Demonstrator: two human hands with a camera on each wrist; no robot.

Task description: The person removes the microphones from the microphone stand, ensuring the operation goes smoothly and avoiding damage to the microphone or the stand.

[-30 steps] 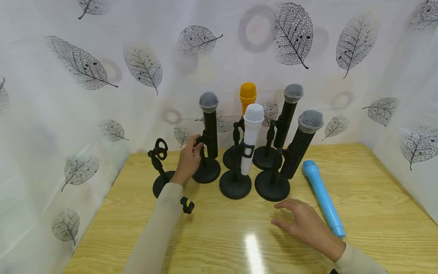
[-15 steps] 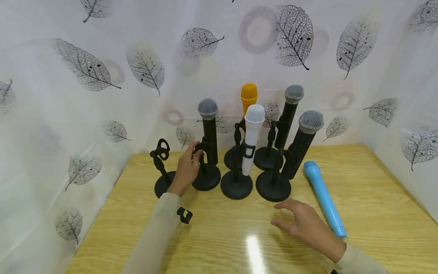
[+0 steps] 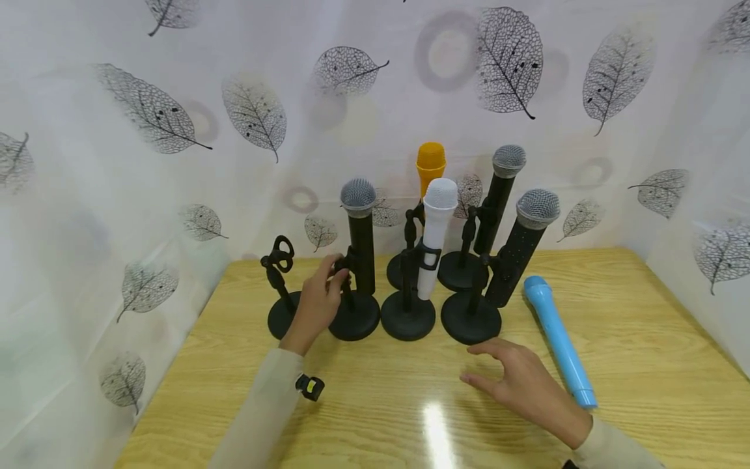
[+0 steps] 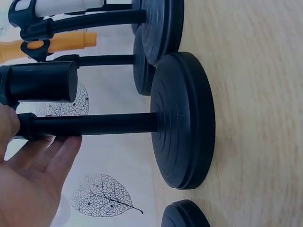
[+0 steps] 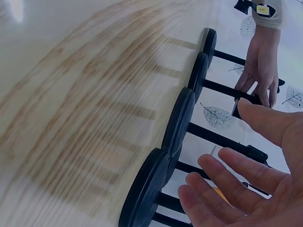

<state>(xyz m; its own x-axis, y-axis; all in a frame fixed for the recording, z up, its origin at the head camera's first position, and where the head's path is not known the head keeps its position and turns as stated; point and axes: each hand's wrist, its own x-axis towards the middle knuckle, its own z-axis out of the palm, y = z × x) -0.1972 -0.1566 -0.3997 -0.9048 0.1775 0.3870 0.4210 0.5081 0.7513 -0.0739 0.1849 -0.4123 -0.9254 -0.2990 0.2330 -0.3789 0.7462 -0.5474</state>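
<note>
My left hand (image 3: 316,299) grips the upper pole of a black microphone stand (image 4: 94,124), thumb on one side and fingers on the other. Clipped in that stand is a black microphone (image 3: 363,251) with a silver mesh head, standing nearly upright. The stand's round base (image 4: 182,120) is at the wooden table top, close beside the base of the stand with the white microphone (image 3: 435,228). My right hand (image 3: 521,384) holds nothing, its thumb and fingers spread apart in front of the right-hand stands. Beyond it a light blue microphone (image 3: 559,342) lies on the table.
A stand with a vacant clip (image 3: 281,260) is left of my left hand. To the right stand an orange microphone (image 3: 431,166) and two black microphones, one at the back (image 3: 498,195) and one in front (image 3: 521,247). A leaf-print curtain (image 3: 363,124) hangs behind the table.
My left hand has drawn the stand with its black microphone towards me, bringing its base about level with the white microphone's stand. The right hand has stayed nearly still.
</note>
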